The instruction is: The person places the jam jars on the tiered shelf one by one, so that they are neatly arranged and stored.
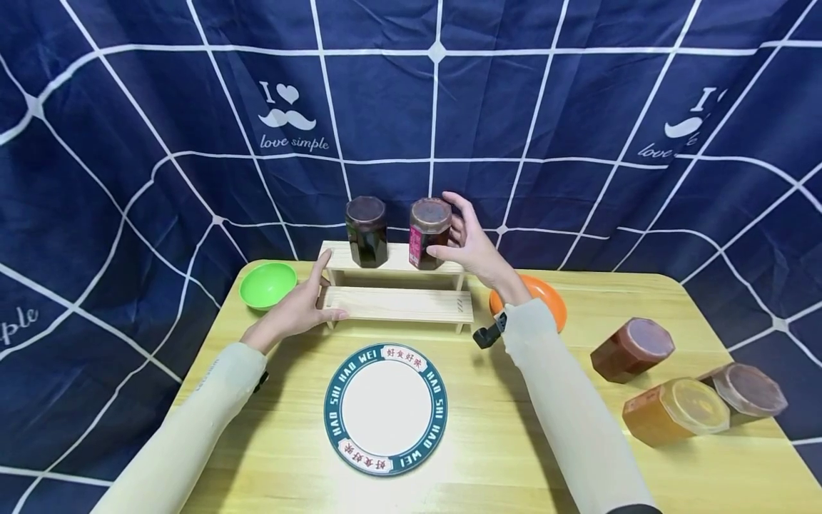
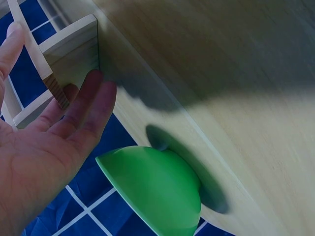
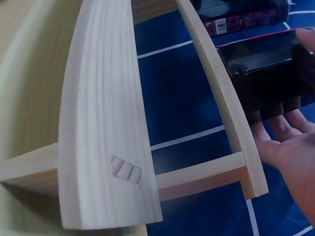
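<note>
A two-tier wooden rack [image 1: 394, 304] stands on the table. My left hand [image 1: 295, 303] holds its left end, the thumb on the lower shelf and a fingertip at the upper one; in the left wrist view the palm and several fingers show beside the plank end. My right hand [image 1: 477, 246] grips a dark jar [image 1: 430, 234] with a pink label, at the right part of the upper shelf [image 3: 227, 103]. Thumb and fingers lie on opposite sides of that jar. Left of it, a second dark jar [image 1: 367, 233] stands upright, a small gap between the two.
A green bowl [image 1: 268, 284] sits left of the rack, an orange plate [image 1: 546, 303] under my right forearm. In front lies a white plate with a blue rim [image 1: 332, 414]. To the right are a red jar [image 1: 626, 353], a yellow jar [image 1: 668, 412] and a brownish jar [image 1: 748, 391].
</note>
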A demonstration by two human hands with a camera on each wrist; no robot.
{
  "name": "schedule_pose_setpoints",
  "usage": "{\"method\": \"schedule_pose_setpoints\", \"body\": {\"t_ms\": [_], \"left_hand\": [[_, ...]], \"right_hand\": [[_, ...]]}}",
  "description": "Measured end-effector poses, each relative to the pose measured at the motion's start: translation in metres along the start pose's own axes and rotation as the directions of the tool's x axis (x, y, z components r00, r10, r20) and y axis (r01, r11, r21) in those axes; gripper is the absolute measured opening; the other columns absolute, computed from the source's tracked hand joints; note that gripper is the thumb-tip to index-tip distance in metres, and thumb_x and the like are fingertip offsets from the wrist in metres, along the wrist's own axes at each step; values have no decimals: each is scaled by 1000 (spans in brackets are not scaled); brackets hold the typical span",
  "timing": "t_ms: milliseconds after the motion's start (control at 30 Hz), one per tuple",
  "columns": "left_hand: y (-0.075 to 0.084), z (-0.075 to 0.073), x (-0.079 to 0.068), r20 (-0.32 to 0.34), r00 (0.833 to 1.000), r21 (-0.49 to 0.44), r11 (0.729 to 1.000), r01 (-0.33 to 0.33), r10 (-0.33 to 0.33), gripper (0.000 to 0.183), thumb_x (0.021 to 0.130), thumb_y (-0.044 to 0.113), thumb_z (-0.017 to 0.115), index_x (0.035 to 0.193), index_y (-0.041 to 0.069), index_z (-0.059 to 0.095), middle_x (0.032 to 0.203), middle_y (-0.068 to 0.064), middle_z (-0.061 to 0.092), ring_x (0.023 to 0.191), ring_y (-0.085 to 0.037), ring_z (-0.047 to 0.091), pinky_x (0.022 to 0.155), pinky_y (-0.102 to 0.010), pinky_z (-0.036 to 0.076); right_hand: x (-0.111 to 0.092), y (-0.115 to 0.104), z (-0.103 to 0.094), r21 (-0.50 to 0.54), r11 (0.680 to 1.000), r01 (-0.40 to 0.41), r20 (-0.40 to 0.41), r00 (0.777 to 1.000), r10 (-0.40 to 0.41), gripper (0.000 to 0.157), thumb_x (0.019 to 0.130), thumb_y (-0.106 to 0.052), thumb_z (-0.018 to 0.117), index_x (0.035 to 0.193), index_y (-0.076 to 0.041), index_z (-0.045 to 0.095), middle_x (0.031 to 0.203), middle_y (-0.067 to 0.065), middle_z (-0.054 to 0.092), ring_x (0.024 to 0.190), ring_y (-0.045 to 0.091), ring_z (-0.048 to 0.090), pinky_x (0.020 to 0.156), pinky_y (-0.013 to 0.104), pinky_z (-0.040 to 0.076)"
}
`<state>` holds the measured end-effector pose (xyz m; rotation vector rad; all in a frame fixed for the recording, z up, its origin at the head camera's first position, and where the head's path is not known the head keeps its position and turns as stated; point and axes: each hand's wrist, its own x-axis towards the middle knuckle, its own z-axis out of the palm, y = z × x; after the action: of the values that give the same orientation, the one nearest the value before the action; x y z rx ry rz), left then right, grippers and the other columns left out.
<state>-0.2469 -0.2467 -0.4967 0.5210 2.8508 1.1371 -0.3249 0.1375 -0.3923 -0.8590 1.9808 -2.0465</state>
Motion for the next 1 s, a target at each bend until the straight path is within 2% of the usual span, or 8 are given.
{"method": "schedule_pose_setpoints", "body": {"t_ms": [67, 200, 400, 500, 633, 700, 867, 1000], "left_hand": [[8, -2, -4, -6, 1000, 5, 1000, 0, 0, 136, 86, 53, 93, 176, 27, -5, 120, -16, 70, 94, -26, 65, 82, -45, 51], [35, -13, -14, -6, 1000, -10, 1000, -30, 30, 130, 90, 46, 92, 176, 18, -2, 121, -26, 68, 94, -34, 65, 85, -50, 51], [64, -20, -19, 27, 999, -12, 999, 35, -34, 125, 93, 29, 91, 174, 11, -2, 129, -31, 65, 103, -40, 65, 95, -58, 50], [58, -18, -16, 21, 999, -14, 1000, 27, -27, 126, 93, 32, 92, 175, 13, -2, 128, -31, 65, 103, -41, 66, 95, -57, 50], [41, -14, -12, 9, 1000, -28, 999, -18, 18, 129, 92, 43, 91, 176, 19, -4, 123, -30, 66, 102, -40, 66, 91, -55, 51], [33, -11, -10, 7, 1000, -25, 1000, -16, 16, 131, 90, 48, 91, 176, 23, -5, 123, -26, 68, 101, -37, 66, 89, -52, 51], [13, -3, -5, 4, 1000, 10, 1000, 6, -6, 135, 87, 53, 92, 176, 32, -8, 122, -19, 69, 92, -28, 64, 81, -45, 51], [9, -2, -4, 8, 1000, 8, 1000, -1, 1, 135, 87, 52, 92, 176, 28, -8, 121, -20, 69, 87, -28, 63, 76, -44, 50]], "right_hand": [[-4, -1, 0, 1, 1000, -7, -22, 1000, 7, 108, 91, 9, 79, 172, -26, 16, 161, 17, 49, 147, 30, 48, 121, 48, 34], [-12, -7, -1, -2, 1000, -3, -49, 999, 3, 112, 90, 5, 80, 172, -27, 11, 169, 16, 39, 153, 31, 40, 127, 53, 26], [-25, -18, -2, -11, 1000, 1, -51, 999, -1, 109, 92, 9, 78, 172, -22, 11, 170, 19, 35, 157, 33, 36, 127, 53, 28], [-34, -24, -4, -29, 1000, 3, -68, 998, -5, 106, 93, 9, 77, 171, -21, 12, 168, 19, 38, 156, 32, 38, 126, 53, 29], [-47, -33, -7, -30, 999, 35, -122, 992, -38, 100, 94, 11, 75, 169, -18, 16, 166, 26, 39, 154, 35, 41, 125, 56, 28], [-56, -37, -9, -32, 998, 46, -153, 987, -50, 97, 95, 11, 74, 168, -18, 18, 165, 25, 41, 152, 35, 43, 125, 56, 30], [-84, -51, -12, -37, 998, 57, -222, 973, -64, 89, 97, 9, 73, 166, -18, 24, 159, 19, 49, 149, 34, 49, 122, 47, 38], [-109, -64, -13, -47, 996, 76, -275, 958, -86, 84, 98, 11, 70, 164, -15, 27, 158, 23, 49, 146, 33, 52, 119, 40, 42]]}}
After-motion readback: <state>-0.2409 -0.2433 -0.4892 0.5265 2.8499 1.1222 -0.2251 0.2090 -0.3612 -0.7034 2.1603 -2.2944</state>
